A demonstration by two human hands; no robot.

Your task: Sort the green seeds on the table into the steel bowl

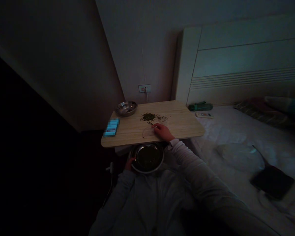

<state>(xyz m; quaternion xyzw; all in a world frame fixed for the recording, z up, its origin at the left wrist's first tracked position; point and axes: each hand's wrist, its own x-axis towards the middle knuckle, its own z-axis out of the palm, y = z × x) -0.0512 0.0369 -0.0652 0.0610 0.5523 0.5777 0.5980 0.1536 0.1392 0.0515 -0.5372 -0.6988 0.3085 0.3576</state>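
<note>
My left hand [129, 164] grips the rim of a shiny metal bowl [159, 164], held just below the front edge of the small wooden table [184, 123]. Dark greenish contents fill the bottom of this bowl. Over the tabletop, my right hand [162, 131] has its fingers closed in a pinch, with a thin pale edge at the fingertips. A faint, clear curved outline [147, 132] shows beside those fingers; its kind is too dim to tell. Just beyond lies a loose pile of small dark green grains [148, 116], with several scattered to the right.
A second metal bowl [126, 108] stands at the table's back left, with a lit phone [111, 127] in front of it. On the bed at right lie a green bottle [201, 106], a remote control [204, 115] and a flat black object [272, 182]. A wall socket [145, 88] holds a plug.
</note>
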